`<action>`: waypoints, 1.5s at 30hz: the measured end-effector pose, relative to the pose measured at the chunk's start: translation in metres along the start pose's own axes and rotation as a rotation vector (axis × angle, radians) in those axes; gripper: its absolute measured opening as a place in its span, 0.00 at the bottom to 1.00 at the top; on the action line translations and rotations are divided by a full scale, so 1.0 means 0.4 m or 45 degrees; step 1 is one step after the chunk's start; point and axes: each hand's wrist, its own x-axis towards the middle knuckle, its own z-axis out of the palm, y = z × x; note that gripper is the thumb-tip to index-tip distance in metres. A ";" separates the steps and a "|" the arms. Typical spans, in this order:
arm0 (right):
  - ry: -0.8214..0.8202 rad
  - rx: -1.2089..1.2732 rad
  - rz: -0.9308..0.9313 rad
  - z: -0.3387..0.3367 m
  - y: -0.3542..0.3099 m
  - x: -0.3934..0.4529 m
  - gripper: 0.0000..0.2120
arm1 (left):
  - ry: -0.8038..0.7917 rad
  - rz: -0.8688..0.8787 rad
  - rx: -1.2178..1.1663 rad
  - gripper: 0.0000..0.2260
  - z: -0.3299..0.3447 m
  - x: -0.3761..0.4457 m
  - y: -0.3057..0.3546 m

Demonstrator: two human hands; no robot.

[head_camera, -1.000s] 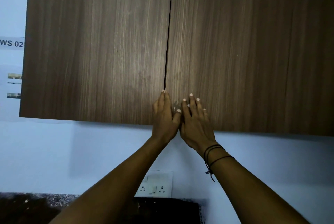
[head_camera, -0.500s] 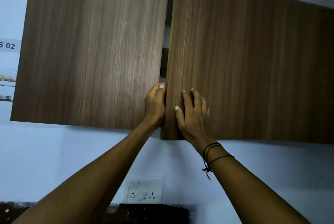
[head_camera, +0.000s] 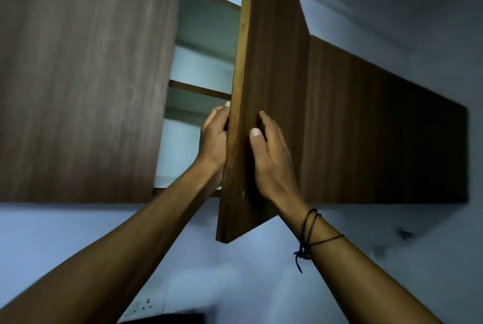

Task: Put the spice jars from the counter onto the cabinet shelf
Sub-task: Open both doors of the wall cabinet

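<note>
A wooden wall cabinet hangs above me. Its right door (head_camera: 271, 67) stands swung out toward me, edge-on. My left hand (head_camera: 213, 138) grips that door's free edge from the inner side. On the outer face of the same door lies my right hand (head_camera: 269, 156), with thumb and fingers pressed against the wood. The left door (head_camera: 86, 80) stays closed. Between the doors I see the pale interior and a wooden shelf (head_camera: 198, 89). No spice jars are in view.
A further closed cabinet door (head_camera: 386, 140) runs off to the right. Below the cabinet is a pale wall with a socket plate (head_camera: 142, 306). A dark strip of counter (head_camera: 167, 319) shows at the bottom edge.
The right door has swung from closed to wide open. Both hands moved with its edge, and the camera tilted upward, so the cabinet's inside now shows.
</note>
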 end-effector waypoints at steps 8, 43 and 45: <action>0.025 0.251 0.080 -0.208 -0.020 -0.032 0.28 | -0.260 0.078 -0.222 0.18 0.221 -0.047 -0.056; 0.819 -0.040 0.607 -0.775 0.254 -0.085 0.22 | -0.551 0.529 1.035 0.33 0.805 -0.094 -0.510; 0.885 -0.130 0.546 -0.762 0.253 -0.088 0.19 | -0.601 0.545 1.042 0.33 0.789 -0.089 -0.506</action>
